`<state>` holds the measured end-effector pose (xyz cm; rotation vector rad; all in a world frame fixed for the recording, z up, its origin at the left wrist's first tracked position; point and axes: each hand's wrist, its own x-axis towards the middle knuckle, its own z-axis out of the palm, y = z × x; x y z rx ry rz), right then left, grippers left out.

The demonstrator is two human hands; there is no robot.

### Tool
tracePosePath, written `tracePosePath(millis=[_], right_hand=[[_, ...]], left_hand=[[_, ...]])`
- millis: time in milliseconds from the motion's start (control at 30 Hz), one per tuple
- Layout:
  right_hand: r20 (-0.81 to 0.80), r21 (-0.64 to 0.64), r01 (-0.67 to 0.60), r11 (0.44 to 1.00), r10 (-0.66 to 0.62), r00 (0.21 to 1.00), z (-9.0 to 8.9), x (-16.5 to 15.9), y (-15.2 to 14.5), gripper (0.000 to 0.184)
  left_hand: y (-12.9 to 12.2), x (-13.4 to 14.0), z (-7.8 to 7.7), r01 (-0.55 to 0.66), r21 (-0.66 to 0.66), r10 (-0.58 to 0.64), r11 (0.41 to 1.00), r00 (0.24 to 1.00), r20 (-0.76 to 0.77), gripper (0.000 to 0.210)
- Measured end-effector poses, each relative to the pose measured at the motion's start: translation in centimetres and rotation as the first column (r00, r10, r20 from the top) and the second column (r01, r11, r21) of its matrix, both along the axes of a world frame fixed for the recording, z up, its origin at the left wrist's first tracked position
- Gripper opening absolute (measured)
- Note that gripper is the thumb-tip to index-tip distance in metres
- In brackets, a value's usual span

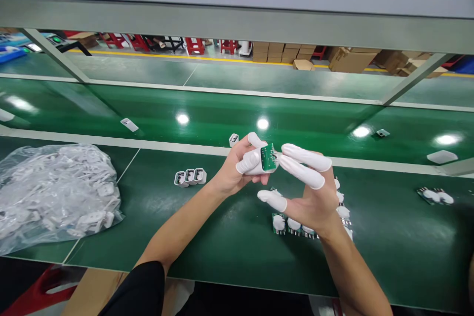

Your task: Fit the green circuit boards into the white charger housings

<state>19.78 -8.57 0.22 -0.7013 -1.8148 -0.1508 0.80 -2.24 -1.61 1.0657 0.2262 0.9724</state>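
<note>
Left hand [234,172] grips a small white housing between thumb and fingers, while the right hand [314,202] is spread wide, its thumb well apart from two fingers that reach the right edge of the green circuit board [268,157]. Both hands wear white finger covers. Beneath them lies the green desk [207,242]; on its left sits a clear bag of white plastic parts [62,192]. Just beyond the right hand's thumb side, a cluster of boards [279,223] lies on the near right, and three upright housings [190,177] stand in a row left of centre. The held white housing [255,170], above the middle of the desk, looks light, stiff and rather slippery, so its side walls suit a firm pinch. The circuit board at its open end seems more fragile, best taken by the edges.
</note>
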Motion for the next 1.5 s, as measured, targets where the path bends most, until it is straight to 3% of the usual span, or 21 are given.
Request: tracePosePath(millis=[267,667,800,900,1033,1233,1367,1500], right_hand=[[0.060,0.003,0.055,0.998,-0.055,0.997,-0.4,-0.7,0.2,0.088],[0.030,-0.021,0.019,1.000,-0.018,0.999,0.3,-1.0,0.1,0.072],[0.030,0.000,0.044,0.999,-0.044,0.999,-0.1,-1.5,0.4,0.063],[-0.031,0.026,0.116,0.993,-0.115,0.993,-0.7,-1.7,0.3,0.068],[-0.056,0.062,0.217,0.974,-0.213,0.975,-0.7,-1.6,-0.1,0.064],[-0.015,0.065,0.176,0.982,-0.175,0.984,-0.2,-1.8,-0.2,0.058],[-0.015,0.031,0.227,0.973,-0.227,0.974,-0.5,-1.8,-0.1,0.062],[0.071,0.111,0.267,0.957,-0.276,0.959,-0.7,-1.5,0.2,0.057]], left_hand=[[-1.2,0.5,1.2,-0.101,-0.072,0.098,0.992,0.994,-0.049,0.056],[-1.5,0.7,1.3,-0.121,-0.066,0.118,0.990,0.992,-0.051,0.057],[-1.6,0.9,1.2,-0.118,-0.062,0.116,0.991,0.993,-0.035,0.054],[-1.6,0.9,1.2,-0.119,-0.067,0.119,0.991,0.993,-0.005,0.054],[-1.6,0.9,1.3,-0.132,-0.056,0.134,0.990,0.991,0.020,0.053],[-1.5,0.9,1.2,-0.144,-0.008,0.144,0.990,0.989,0.020,0.052],[-1.2,0.7,1.1,-0.187,0.040,0.186,0.982,0.982,0.043,0.051],[-1.1,0.4,0.8,-0.250,0.078,0.248,0.965,0.968,0.038,0.050]])
